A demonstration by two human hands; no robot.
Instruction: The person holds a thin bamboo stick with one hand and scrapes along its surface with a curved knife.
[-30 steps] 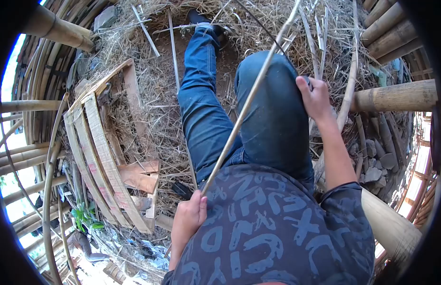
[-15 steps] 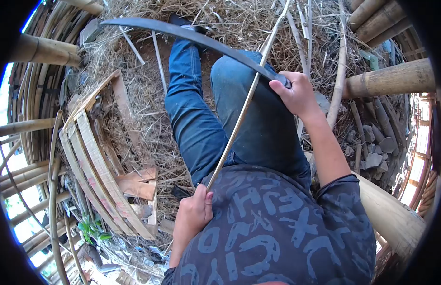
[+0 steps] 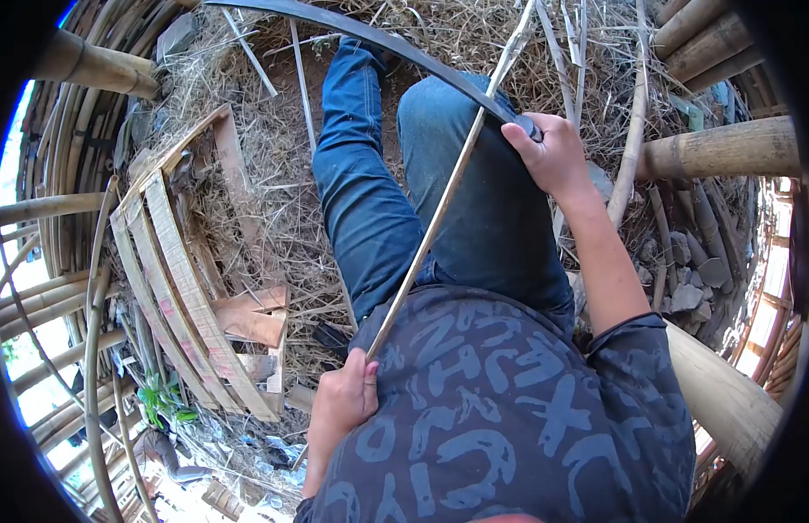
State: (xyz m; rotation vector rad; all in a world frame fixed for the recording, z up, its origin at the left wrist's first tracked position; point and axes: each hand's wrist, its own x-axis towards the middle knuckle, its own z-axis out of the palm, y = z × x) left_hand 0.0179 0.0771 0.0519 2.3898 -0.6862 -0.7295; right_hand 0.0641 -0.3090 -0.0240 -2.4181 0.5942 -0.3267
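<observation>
My right hand (image 3: 551,155) is closed round the short handle of a long curved machete (image 3: 369,37), whose dark blade reaches away to the upper left. Against the blade near the handle crosses a thin bamboo strip (image 3: 435,218), running slantwise over my thigh. Its lower end is in the closed fingers of my left hand (image 3: 345,390), held close to my shirt. Toward the far end the strip looks paler and wider. My bent leg (image 3: 474,183) in blue jeans lies beneath the blade and strip.
A slatted wooden crate (image 3: 182,296) lies to the left on straw-strewn ground (image 3: 282,218). Bamboo posts (image 3: 718,148) stand on the right, near broken stones (image 3: 687,296). Loose bamboo strips (image 3: 301,83) lie ahead. A thick pole (image 3: 718,392) is beside my right hip.
The view has shifted slightly, so the blade sits higher in it. My right hand still grips the machete against the strip, and my left hand still holds the strip's lower end.
</observation>
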